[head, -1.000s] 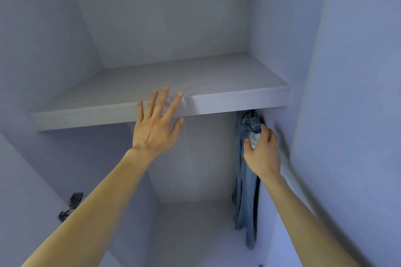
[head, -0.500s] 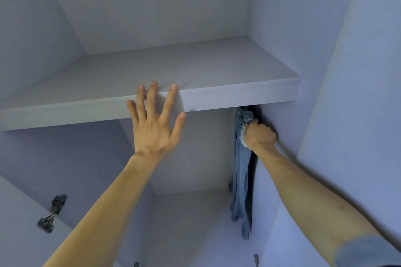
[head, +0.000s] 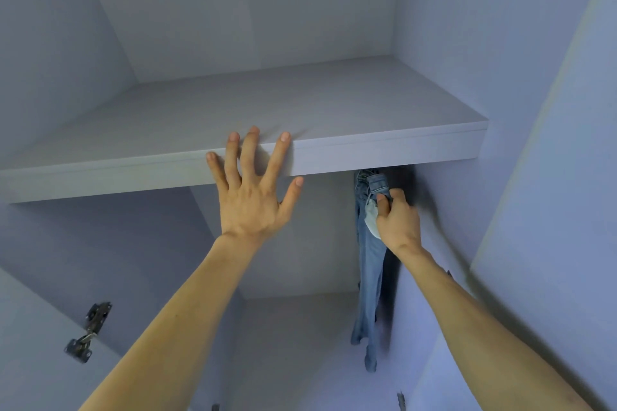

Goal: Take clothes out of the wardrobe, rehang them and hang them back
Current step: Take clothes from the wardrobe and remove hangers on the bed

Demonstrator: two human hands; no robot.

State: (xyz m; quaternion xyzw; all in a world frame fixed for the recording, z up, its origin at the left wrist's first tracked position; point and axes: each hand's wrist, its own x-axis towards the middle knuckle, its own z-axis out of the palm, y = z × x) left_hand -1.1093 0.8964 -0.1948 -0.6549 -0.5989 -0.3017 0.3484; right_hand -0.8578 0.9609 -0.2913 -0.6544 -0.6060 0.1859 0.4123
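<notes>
A pair of blue jeans [head: 369,277] hangs in the right corner of the white wardrobe, just under the shelf [head: 384,152]. My right hand [head: 395,218] grips the jeans near the waistband, with a pale inner pocket lining showing by my fingers. The hanger and rail are hidden behind the shelf edge. My left hand [head: 252,192] is spread flat, fingers straight, pressing on the front edge of the shelf.
The wardrobe's right side wall [head: 467,77] stands close beside my right arm. A metal door hinge [head: 88,332] sits on the left panel at lower left. The lower compartment's floor [head: 293,344] lies below the jeans.
My right hand has shifted slightly down the jeans' waistband and still grips it. My left hand has stayed on the shelf edge. The view has moved a little.
</notes>
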